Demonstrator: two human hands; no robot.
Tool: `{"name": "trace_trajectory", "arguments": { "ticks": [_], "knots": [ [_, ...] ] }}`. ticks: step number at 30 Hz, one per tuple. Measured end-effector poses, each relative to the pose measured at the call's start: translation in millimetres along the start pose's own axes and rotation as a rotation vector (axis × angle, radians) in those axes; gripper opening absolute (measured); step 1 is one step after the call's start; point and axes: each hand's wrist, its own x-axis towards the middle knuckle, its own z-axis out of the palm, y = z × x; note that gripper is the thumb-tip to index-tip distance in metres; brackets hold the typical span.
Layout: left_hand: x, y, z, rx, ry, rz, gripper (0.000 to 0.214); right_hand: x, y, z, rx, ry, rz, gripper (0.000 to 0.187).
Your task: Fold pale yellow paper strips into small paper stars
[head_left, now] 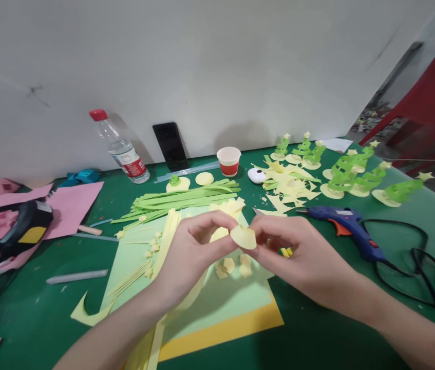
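Note:
My left hand and my right hand meet over the middle of the table, both pinching a small pale yellow paper disc that curls between the fingertips. Below them lie a light green sheet on a yellow sheet, with small folded yellow paper pieces and yellow paper strips. Long green paper strips lie just beyond my hands.
A blue hot glue gun with its black cord lies at the right. Several green paper trees on yellow discs stand at the back right beside yellow paper scraps. A paper cup, water bottle, phone and pink paper sit farther back and left.

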Motion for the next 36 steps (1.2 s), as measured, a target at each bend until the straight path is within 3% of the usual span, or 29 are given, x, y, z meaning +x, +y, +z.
{"name": "trace_trajectory", "arguments": {
  "ticks": [5,12,16,18,21,28,36],
  "knots": [
    [-1,-1,-2.3,0.186,0.051,0.090,0.015,-2,-4,-1,-0.019,-0.058,-0.012,0.024],
    [1,3,0.7,0.361,0.023,0.188,0.023,-8,-2,-10,0.301,-0.102,0.077,0.025],
    [0,3,0.9,0.325,-0.016,0.155,0.024,-4,2,-13,0.439,-0.167,-0.032,0.017],
    [-1,2,0.8,0.287,-0.034,0.134,0.024,-1,4,-13,0.434,-0.138,-0.060,0.010],
    [-3,0,1.9,0.261,-0.056,0.118,0.025,3,7,-11,0.431,-0.059,-0.028,0.012],
    [-5,1,7.2,0.414,-0.067,0.161,0.024,5,7,-3,0.442,-0.079,0.114,0.023],
    [-9,-2,0.9,0.381,-0.243,0.119,0.033,5,4,-5,0.474,-0.086,0.172,0.018]
  ]
}}
